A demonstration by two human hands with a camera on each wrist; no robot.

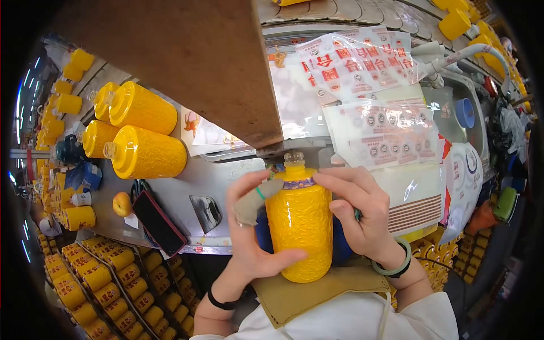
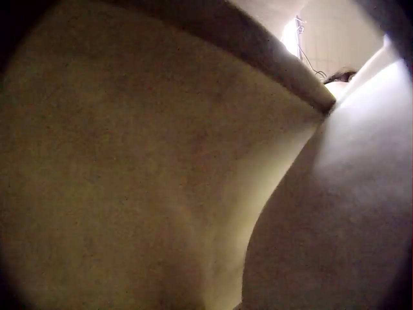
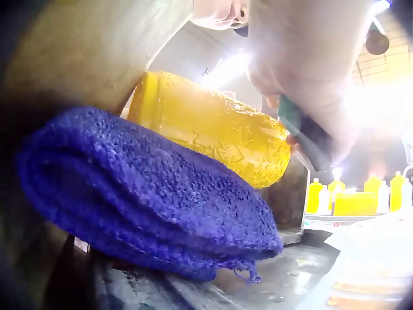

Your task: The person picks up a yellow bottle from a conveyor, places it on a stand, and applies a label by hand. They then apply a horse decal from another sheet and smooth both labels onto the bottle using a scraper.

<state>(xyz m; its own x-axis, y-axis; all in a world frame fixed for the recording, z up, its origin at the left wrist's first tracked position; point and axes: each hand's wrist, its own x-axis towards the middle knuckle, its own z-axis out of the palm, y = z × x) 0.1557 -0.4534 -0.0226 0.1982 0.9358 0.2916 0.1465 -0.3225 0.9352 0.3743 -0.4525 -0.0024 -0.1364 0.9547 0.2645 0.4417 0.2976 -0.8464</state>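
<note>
A textured yellow bottle (image 1: 299,226) with a blue patterned collar and a clear top stands upright in front of my chest. My left hand (image 1: 249,229) curls round its left side, thumb across the lower front, one finger wrapped in a grey sleeve. On the right side, my right hand (image 1: 365,218) wraps round the bottle, its fingertips on the shoulder. A folded blue knitted cloth (image 1: 341,243) sits behind the bottle under my right palm. In the right wrist view the bottle (image 3: 213,129) lies above the cloth (image 3: 142,200). The left wrist view shows only blurred beige fabric (image 2: 129,168).
Several yellow bottles (image 1: 144,150) lie on the grey bench (image 1: 226,175) at left, near a peach (image 1: 122,204) and a dark phone (image 1: 158,222). Plastic label sheets (image 1: 368,85) hang ahead. A brown board (image 1: 187,56) overhangs the bench. Crates of bottles (image 1: 107,283) fill the lower left.
</note>
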